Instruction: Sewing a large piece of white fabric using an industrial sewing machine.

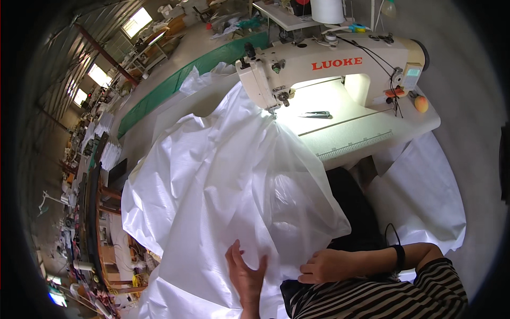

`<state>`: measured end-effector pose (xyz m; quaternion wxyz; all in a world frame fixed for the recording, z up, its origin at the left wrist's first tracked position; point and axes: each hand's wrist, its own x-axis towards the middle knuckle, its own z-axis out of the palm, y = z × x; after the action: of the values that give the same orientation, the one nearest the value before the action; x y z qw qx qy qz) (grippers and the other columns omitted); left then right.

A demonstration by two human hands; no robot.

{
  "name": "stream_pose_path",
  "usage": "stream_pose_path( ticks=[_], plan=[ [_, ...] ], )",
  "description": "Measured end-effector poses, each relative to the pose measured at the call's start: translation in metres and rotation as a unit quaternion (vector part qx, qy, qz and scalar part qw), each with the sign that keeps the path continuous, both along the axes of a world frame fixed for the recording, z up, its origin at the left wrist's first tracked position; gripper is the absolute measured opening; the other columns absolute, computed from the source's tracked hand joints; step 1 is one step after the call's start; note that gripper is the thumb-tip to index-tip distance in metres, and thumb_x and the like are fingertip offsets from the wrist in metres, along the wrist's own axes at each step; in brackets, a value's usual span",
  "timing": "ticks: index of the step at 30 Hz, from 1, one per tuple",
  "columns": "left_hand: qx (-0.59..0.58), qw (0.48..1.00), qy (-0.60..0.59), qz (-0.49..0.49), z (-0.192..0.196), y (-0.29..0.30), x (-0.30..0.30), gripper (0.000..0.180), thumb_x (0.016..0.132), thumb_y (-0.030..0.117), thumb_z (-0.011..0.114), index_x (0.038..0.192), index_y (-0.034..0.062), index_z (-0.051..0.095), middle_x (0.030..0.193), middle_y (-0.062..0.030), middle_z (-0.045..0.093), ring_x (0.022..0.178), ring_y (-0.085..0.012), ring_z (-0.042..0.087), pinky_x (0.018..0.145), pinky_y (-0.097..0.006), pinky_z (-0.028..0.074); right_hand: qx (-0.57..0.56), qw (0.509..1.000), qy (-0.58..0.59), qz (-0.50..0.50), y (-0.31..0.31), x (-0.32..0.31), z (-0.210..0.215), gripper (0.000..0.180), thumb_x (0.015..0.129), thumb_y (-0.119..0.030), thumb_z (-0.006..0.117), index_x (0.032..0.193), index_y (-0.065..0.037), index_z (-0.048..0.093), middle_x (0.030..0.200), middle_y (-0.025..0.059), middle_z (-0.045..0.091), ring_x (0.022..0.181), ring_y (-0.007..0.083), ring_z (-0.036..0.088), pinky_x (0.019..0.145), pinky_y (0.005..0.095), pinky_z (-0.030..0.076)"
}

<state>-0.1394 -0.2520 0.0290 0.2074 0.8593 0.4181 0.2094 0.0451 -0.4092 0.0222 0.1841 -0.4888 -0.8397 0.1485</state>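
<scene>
A large white plastic-like sheet (202,212) spreads in loose folds from the sewing machine (329,64) down over my lap. Its gathered upper part runs under the needle area at the machine's head. My left hand (247,274) is against the lower part of the sheet, fingers and thumb apart, holding nothing. To its right, my right hand (329,266) is closed at the sheet's lower right part, with the fingers curled inward. Whatever those fingers may hold is hidden. A black band (398,258) circles my right wrist.
Thread snips (316,114) lie on the lit machine bed (366,130), beside a ruler strip. A round yellow-red fruit (421,103) sits at the right end. More white sheet (425,196) hangs at the right. A wooden rack (109,212) stands on the left.
</scene>
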Motion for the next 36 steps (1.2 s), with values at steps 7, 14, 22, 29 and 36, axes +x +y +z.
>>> stream_pose_path(
  ticks=[7, 14, 22, 29, 36],
  plan=[
    [0.126, 0.992, 0.006, -0.018, -0.027, -0.021, 0.05, 0.074, 0.072, -0.001, 0.068, 0.139, 0.0027, 0.038, 0.129, -0.0219, 0.047, 0.113, -0.041, 0.054, 0.091, -0.047, 0.049, 0.07, 0.992, 0.092, 0.059, -0.005, -0.011, 0.012, 0.023, 0.084, -0.013, 0.059, 0.106, -0.005, 0.063, 0.101, 0.0098, 0.063, 0.093, 0.0243, 0.066, 0.085, 0.0355, 0.054],
    [0.076, 0.995, 0.043, 0.043, -0.045, -0.047, -0.018, 0.052, 0.073, -0.012, 0.049, 0.123, 0.0006, 0.051, 0.113, -0.0225, 0.057, 0.105, -0.0342, 0.06, 0.086, -0.042, 0.05, -0.03, 0.989, 0.128, -0.073, -0.02, 0.001, 0.01, 0.027, 0.093, -0.027, 0.058, 0.108, -0.006, 0.065, 0.09, 0.0117, 0.067, 0.076, 0.0269, 0.068, 0.071, 0.0385, 0.055],
    [-0.308, 0.949, -0.071, -0.007, -0.018, -0.046, -0.004, 0.025, 0.084, -0.006, 0.051, 0.108, -0.0049, 0.056, 0.09, -0.0113, 0.065, 0.086, -0.0157, 0.062, 0.078, -0.029, 0.049, -0.288, 0.937, 0.175, -0.095, -0.008, -0.004, -0.013, 0.041, 0.095, -0.045, 0.057, 0.103, -0.006, 0.064, 0.078, 0.0153, 0.069, 0.068, 0.0348, 0.066, 0.065, 0.0433, 0.053],
    [-0.385, 0.907, -0.136, -0.107, -0.011, -0.066, 0.013, 0.02, 0.095, 0.014, 0.061, 0.108, -0.0013, 0.059, 0.079, -0.0126, 0.065, 0.071, -0.015, 0.062, 0.065, -0.032, 0.051, -0.152, 0.95, 0.274, -0.021, -0.018, -0.041, -0.022, 0.026, 0.094, -0.027, 0.058, 0.11, -0.007, 0.064, 0.082, 0.0169, 0.067, 0.076, 0.0364, 0.067, 0.069, 0.0457, 0.053],
    [-0.207, 0.971, -0.122, -0.01, -0.006, -0.064, 0.005, 0.01, 0.094, 0.005, 0.057, 0.102, -0.002, 0.059, 0.064, -0.0133, 0.062, 0.053, -0.0202, 0.062, 0.049, -0.033, 0.047, 0.026, 0.882, 0.262, -0.392, -0.076, 0.048, -0.011, 0.019, 0.082, -0.026, 0.075, 0.084, -0.01, 0.067, 0.079, 0.0085, 0.063, 0.066, 0.0237, 0.064, 0.058, 0.0364, 0.052]
  ],
)
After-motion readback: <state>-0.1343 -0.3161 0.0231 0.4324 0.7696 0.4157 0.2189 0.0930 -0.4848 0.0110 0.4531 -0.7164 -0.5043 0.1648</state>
